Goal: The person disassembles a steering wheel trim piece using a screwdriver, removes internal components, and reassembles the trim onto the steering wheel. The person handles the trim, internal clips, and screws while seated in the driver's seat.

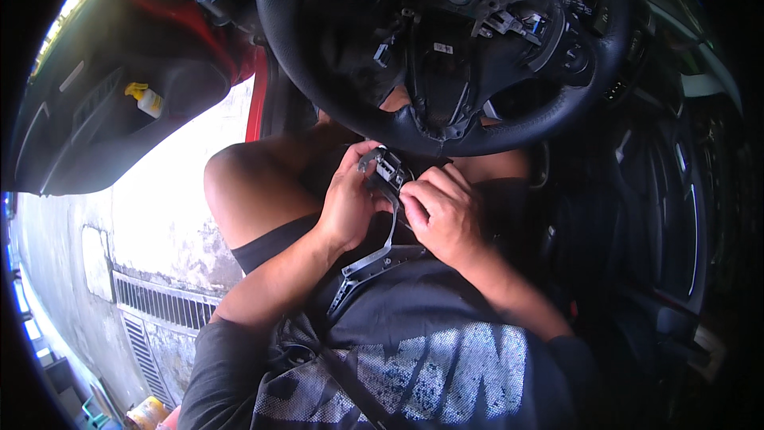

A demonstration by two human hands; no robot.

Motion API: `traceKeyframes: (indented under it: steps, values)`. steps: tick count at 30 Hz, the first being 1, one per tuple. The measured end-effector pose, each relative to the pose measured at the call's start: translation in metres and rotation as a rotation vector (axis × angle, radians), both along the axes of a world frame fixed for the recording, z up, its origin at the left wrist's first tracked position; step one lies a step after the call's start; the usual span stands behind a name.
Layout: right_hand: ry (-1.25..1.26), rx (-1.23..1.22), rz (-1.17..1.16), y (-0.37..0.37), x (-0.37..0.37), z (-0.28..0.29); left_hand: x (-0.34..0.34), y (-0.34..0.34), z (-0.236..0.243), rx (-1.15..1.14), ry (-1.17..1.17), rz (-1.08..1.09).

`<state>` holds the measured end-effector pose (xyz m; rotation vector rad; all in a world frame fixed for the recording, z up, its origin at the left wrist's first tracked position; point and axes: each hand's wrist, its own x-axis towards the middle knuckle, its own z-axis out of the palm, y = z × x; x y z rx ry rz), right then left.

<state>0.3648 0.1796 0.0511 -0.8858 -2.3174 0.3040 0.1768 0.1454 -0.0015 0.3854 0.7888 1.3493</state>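
Note:
Just below the steering wheel (509, 140), my left hand (350, 205) closes around a small black-and-grey part with pale sockets, like a switch module (388, 167). My right hand (447, 211) meets it from the other side, thumb and fingers pinched at its edge. A curved grey trim strip (374, 259) hangs beneath the module toward my lap; whether the two are joined I cannot tell. The wheel's centre is bare, with its metal frame, a loose connector (383, 53) and wiring exposed. My fingertips partly cover the module.
On the left, the car door (87, 127) stands open, a yellow-topped spray bottle (145, 99) in its pocket. Outside lie pale concrete and a drain grate (163, 299). A dark seat (652, 191) is at the right. The wheel rim sits close above my hands.

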Motion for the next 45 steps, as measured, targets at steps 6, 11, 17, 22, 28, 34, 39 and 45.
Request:
traceKeyframes:
  steps: [6,11,17,22,28,34,39,45]
  values:
    - [0.079,-0.050,-0.006,-0.004,0.013,0.004,0.001,0.002,0.004,-0.028,-0.063,0.014]
    - [0.069,-0.084,-0.035,-0.004,0.013,0.012,0.000,0.002,0.008,-0.027,-0.064,-0.010]
    - [0.017,-0.149,-0.025,-0.009,0.018,0.030,-0.003,0.003,0.009,-0.049,-0.080,0.014]
    - [-0.366,-0.516,-0.122,-0.040,0.086,0.084,-0.011,0.005,-0.012,-0.046,-0.149,0.034]
    - [-0.636,-0.821,-0.355,-0.093,0.160,0.075,-0.011,0.010,-0.002,-0.171,-0.241,0.133]
    - [-0.415,-0.880,-0.418,-0.117,0.180,0.034,-0.017,0.010,0.005,-0.160,-0.192,0.114]
    - [0.052,-0.797,-0.344,-0.103,0.184,0.061,-0.017,0.007,0.020,-0.067,-0.376,0.106]
    - [0.501,-0.359,-0.155,-0.063,0.143,0.108,-0.014,0.008,0.019,-0.068,-0.312,0.060]
